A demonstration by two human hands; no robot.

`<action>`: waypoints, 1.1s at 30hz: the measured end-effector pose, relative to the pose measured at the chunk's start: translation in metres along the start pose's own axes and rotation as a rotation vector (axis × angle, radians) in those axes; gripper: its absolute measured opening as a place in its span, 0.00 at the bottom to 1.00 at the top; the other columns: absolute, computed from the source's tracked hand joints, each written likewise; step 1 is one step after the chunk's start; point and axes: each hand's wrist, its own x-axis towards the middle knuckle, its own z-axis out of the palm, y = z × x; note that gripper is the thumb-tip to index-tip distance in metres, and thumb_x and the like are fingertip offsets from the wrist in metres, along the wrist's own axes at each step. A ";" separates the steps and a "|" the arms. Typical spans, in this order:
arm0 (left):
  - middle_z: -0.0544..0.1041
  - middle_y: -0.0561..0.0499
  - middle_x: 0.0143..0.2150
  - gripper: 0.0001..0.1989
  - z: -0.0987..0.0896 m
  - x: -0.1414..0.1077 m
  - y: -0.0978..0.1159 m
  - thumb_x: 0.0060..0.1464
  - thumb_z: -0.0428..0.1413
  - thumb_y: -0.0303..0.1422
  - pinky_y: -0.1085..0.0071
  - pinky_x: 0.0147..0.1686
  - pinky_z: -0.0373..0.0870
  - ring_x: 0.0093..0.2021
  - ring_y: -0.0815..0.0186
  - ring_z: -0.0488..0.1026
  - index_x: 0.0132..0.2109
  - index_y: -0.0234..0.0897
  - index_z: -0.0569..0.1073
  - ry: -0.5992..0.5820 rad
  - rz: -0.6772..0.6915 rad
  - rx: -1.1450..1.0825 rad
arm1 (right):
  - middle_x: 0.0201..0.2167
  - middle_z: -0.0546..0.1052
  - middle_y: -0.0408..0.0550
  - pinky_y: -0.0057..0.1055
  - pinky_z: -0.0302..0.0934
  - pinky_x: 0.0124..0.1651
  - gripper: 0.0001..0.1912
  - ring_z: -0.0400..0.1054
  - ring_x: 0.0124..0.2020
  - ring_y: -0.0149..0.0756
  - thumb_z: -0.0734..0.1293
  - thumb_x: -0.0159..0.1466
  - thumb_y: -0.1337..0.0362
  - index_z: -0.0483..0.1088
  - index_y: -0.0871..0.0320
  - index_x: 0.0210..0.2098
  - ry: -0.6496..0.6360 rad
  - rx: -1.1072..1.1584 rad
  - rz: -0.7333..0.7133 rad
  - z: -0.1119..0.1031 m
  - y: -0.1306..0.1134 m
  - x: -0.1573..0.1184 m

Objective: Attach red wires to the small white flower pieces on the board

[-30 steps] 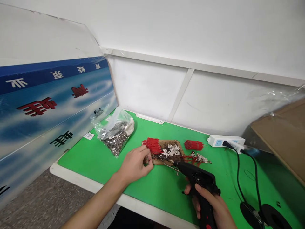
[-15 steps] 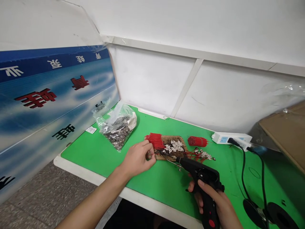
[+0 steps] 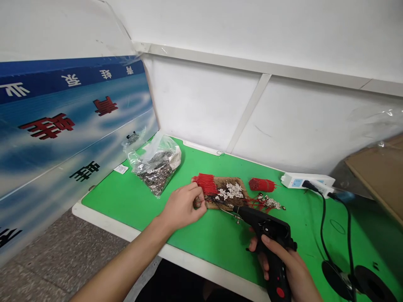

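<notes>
Guessing the red wires (image 3: 206, 183) are bunched beside the metal bits (image 3: 234, 190) on the board (image 3: 239, 181), mid-tabletop (image 3: 220, 247), so both are within easy reach. Left hand (image 3: 185, 205): fingers pinched together by the wires, can't tell on what. Right hand (image 3: 292, 266): fingers wrapped round the gun's (image 3: 266, 224) grip.

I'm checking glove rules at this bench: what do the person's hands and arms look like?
The left hand and right hand show no gloves. The left forearm is bare, without sleeve, watch or bracelet in view.
</notes>
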 end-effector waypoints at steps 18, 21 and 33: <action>0.70 0.55 0.34 0.05 0.006 -0.001 0.004 0.57 0.54 0.33 0.70 0.34 0.56 0.33 0.70 0.65 0.35 0.37 0.70 0.025 0.053 0.036 | 0.34 0.75 0.53 0.30 0.60 0.23 0.28 0.59 0.23 0.31 0.72 0.59 0.39 0.76 0.61 0.31 0.055 -0.037 0.046 0.009 -0.011 -0.004; 0.70 0.55 0.34 0.05 0.006 -0.001 0.004 0.57 0.54 0.33 0.70 0.33 0.56 0.33 0.70 0.65 0.35 0.37 0.70 0.027 0.046 0.035 | 0.32 0.74 0.51 0.29 0.60 0.23 0.28 0.59 0.23 0.30 0.72 0.58 0.39 0.75 0.61 0.33 0.081 -0.034 0.033 0.013 -0.014 -0.007; 0.71 0.54 0.35 0.05 0.007 0.000 0.005 0.58 0.54 0.34 0.70 0.33 0.57 0.33 0.70 0.66 0.36 0.37 0.72 0.015 0.030 0.025 | 0.28 0.72 0.47 0.31 0.62 0.22 0.38 0.61 0.24 0.34 0.75 0.55 0.38 0.71 0.63 0.51 0.049 0.003 0.080 0.006 -0.011 -0.004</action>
